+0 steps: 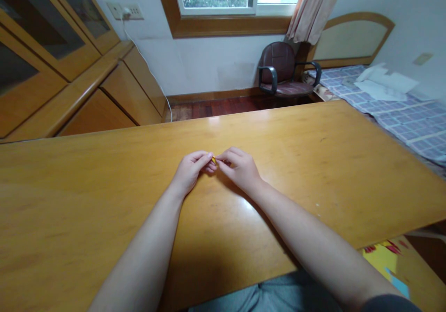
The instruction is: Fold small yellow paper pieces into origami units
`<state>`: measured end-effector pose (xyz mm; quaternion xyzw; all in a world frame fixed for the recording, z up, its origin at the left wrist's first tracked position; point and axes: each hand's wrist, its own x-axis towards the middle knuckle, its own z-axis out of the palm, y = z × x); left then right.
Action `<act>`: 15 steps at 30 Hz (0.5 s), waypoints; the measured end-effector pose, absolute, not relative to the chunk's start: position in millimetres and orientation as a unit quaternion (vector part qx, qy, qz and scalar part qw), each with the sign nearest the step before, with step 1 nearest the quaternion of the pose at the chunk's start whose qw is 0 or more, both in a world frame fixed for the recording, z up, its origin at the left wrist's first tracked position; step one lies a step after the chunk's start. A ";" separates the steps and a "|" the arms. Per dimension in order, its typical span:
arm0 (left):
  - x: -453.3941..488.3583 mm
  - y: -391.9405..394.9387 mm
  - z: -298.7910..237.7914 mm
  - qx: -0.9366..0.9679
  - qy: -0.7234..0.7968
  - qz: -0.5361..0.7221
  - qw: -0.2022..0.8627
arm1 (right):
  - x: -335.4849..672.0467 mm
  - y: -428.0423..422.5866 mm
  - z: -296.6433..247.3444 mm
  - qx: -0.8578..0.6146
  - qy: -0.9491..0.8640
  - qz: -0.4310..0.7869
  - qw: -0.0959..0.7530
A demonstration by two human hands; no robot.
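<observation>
Both my hands meet over the middle of a wooden table (114, 182). Between their fingertips is a small yellow piece (214, 160), mostly covered by the fingers, so its kind does not show. My left hand (193, 168) pinches it between thumb and fingers. From the other side, my right hand (240, 165) has its thumb and forefinger closed at the piece's right end.
Beyond the table's far edge stand a brown office chair (280, 70) and a bed (400, 112) with papers on it. Wooden cabinets (114, 94) line the left. At lower right, a lower surface holds yellow and blue sheets (381, 261).
</observation>
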<state>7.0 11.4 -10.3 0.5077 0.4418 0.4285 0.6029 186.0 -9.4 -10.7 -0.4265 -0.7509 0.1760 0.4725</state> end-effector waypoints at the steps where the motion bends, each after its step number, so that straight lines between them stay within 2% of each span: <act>1: 7.2 11.3 -10.0 0.507 0.445 0.428 0.602 | 185.9 -9.1 -11.5 -0.426 -0.752 0.177 0.471; 15: 8.1 9.7 -8.4 0.495 0.446 0.436 0.605 | 187.5 -6.4 -13.6 -0.418 -0.753 0.182 0.475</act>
